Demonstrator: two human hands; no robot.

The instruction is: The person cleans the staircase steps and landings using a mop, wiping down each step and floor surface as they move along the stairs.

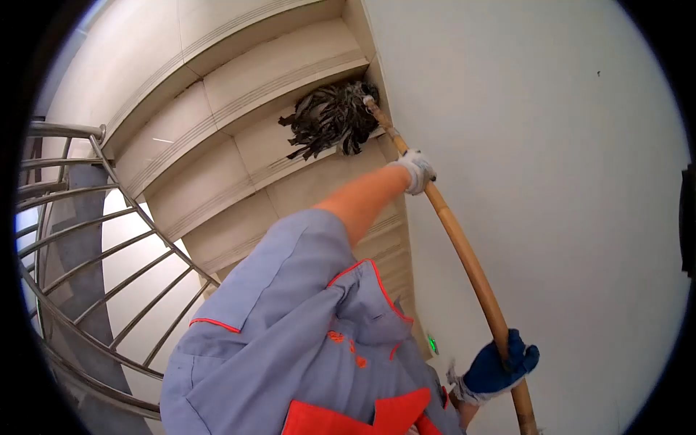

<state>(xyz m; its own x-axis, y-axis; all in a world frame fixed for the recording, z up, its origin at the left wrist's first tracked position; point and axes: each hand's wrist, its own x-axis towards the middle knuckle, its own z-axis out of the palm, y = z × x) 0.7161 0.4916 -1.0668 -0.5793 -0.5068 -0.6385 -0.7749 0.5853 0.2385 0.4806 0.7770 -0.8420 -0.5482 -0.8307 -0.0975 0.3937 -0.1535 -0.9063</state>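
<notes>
A mop with a long bamboo handle [464,246] slants across the view. Its head of dark cloth strips [333,119] lies on a stair step, in the corner against the wall. My left hand [416,172], in a white glove with dark fingertips, is closed around the upper part of the handle near the mop head. Lower down, my right hand [502,366], in a white glove with a blue coated palm, is wrapped around the handle near its other end. The handle's far end runs out of the bottom of the view.
Beige stair steps [217,159] with grooved edges curve around the left and middle. A metal railing [109,275] borders them on the left. The white wall [551,181] rises along the right side. Low on the wall glows a small green sign [433,344].
</notes>
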